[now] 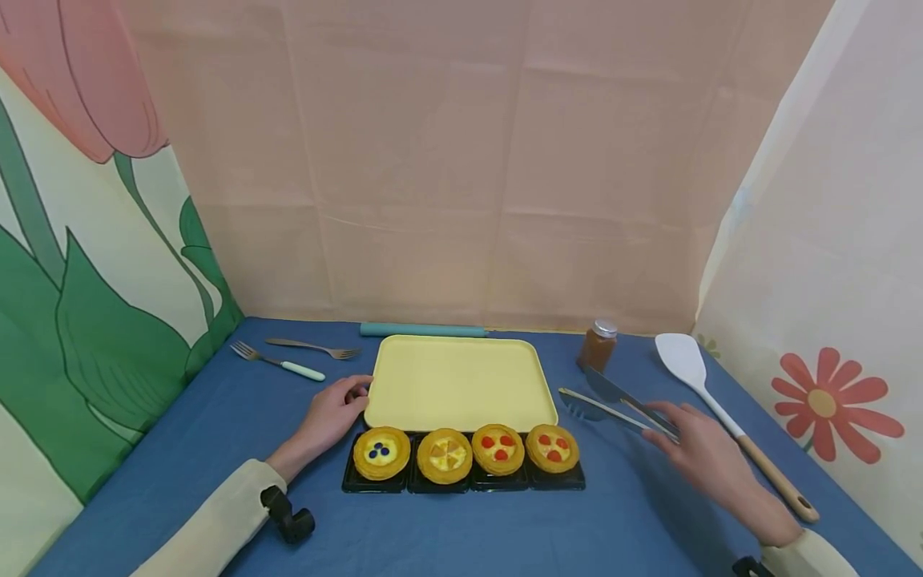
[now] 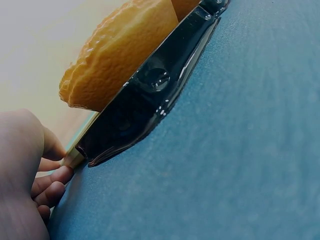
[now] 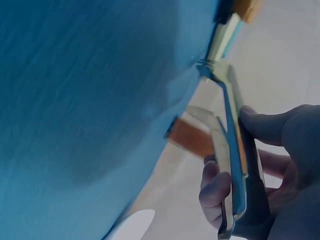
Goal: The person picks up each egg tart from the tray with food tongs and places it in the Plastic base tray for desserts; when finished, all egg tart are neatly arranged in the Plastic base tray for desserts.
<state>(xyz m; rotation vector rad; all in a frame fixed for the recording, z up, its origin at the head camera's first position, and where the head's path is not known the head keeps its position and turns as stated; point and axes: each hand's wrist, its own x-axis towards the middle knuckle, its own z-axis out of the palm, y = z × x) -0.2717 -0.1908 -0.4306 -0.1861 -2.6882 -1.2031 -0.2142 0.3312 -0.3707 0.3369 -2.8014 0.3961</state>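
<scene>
My left hand (image 1: 335, 415) pinches the left edge of a pale yellow tray (image 1: 461, 381); the left wrist view shows its thumb and curled fingers at the tray's edge. In my right hand (image 1: 710, 461) are metal tongs (image 1: 638, 405), spread apart and tilted toward the tray, one tip a flat blade and the other fork-like. Nothing lies between the tips. Several tarts sit in a row of black plastic holders (image 1: 440, 486) along the tray's near side: one with blue dots (image 1: 382, 453), one with yellow pieces (image 1: 445, 457), two with red dots (image 1: 497, 449).
At the left lie a fork with a pale handle (image 1: 303, 370) and a metal fork (image 1: 303, 345). A teal rod (image 1: 421, 329) lies behind the tray. A brown jar (image 1: 598, 344) with a silver lid stands back right. Beside the right hand lies a white spatula (image 1: 681, 361) with a wooden handle.
</scene>
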